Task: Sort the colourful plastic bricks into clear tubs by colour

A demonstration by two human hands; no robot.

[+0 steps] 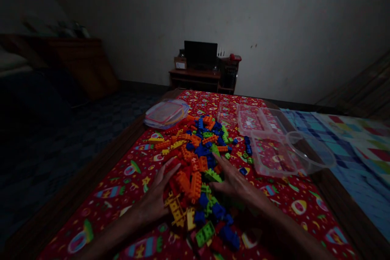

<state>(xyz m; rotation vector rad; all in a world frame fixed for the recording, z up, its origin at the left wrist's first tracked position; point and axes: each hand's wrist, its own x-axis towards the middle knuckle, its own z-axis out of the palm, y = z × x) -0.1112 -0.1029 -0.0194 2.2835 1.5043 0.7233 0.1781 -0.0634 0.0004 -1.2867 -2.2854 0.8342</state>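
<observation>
A loose pile of toy building blocks (195,164) in orange, blue, green, yellow and red spreads down the middle of the table. My left hand (160,189) rests against the pile's left side, fingers apart, beside red and orange blocks. Close to its wrist lies a yellow wheeled block base (176,210). On the other side, my right hand (233,180) has its thumb and fingers spread around a green block (213,176). Its fingertips reach another green block (215,149). Neither hand visibly grips a block. Some of the pile is hidden under my hands.
Clear plastic containers (274,152) stand at the right of the red patterned tablecloth (122,191). Stacked plastic lids (167,113) lie at the left edge. Beyond the table are a monitor (200,53) on a desk and a wooden cabinet (88,67). A bed (347,150) is at right.
</observation>
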